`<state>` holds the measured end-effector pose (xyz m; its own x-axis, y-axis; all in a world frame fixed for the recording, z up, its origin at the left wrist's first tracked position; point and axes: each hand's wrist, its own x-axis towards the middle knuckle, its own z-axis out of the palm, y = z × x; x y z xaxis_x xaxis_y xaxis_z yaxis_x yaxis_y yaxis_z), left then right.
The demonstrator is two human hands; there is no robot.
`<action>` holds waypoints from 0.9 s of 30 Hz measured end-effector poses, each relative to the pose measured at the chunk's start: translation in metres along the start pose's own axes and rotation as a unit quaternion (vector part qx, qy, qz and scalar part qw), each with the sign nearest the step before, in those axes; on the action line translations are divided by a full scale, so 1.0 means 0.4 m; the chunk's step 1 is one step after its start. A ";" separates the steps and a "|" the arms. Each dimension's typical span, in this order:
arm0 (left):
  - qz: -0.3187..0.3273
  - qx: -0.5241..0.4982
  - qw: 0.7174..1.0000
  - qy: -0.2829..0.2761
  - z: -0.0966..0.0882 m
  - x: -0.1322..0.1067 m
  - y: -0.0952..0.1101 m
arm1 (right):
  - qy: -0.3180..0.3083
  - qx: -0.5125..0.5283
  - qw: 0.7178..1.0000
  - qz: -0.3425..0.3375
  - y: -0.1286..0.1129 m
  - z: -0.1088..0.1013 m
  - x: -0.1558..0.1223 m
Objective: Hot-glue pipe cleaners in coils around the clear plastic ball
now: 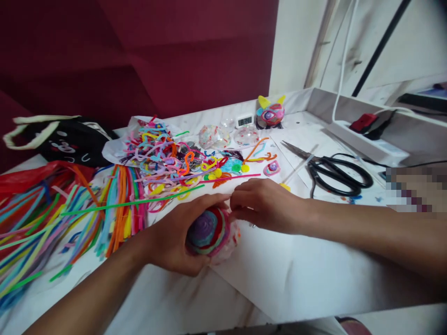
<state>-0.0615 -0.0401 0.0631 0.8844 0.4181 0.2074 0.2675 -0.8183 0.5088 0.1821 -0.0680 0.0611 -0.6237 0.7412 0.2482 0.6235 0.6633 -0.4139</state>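
Note:
My left hand (pixel 174 237) is wrapped round a clear plastic ball (pixel 230 239) that has a spiral of purple, blue, red and pink pipe cleaner on its side. The ball is close above the white sheet on the table. At the ball's upper right edge my right hand (pixel 265 204) is closed in a pinch; whatever lies between those fingertips is hidden or too small to name. Beyond the hands lies a small pink piece with a purple coil (pixel 272 168). A heap of bent pipe cleaners (pixel 167 151) spreads out past my left hand.
Long straight pipe cleaners (pixel 118 214) cover the left side. Black-handled scissors (pixel 335 174) lie at the right, near a power strip (pixel 370 142). At the back are a finished-looking ball with yellow horns (pixel 270 114), a small digital clock (pixel 244 121) and a black bag (pixel 70 142).

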 end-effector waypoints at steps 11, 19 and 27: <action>-0.006 -0.059 0.998 -0.009 0.020 -0.001 -0.073 | -0.086 -0.013 0.996 0.019 0.047 0.015 0.059; -0.061 -0.070 0.995 -0.035 0.010 -0.009 -0.076 | -0.102 -0.035 0.994 -0.024 0.060 0.018 0.060; -0.135 -0.006 0.990 -0.035 -0.014 -0.022 -0.030 | -0.105 -0.055 0.992 -0.035 0.055 0.016 0.066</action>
<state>-0.0748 -0.0316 0.0599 0.8055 0.5925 0.0030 0.4947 -0.6752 0.5471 0.1766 -0.0345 0.0529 -0.7452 0.6621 0.0795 0.6155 0.7287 -0.3002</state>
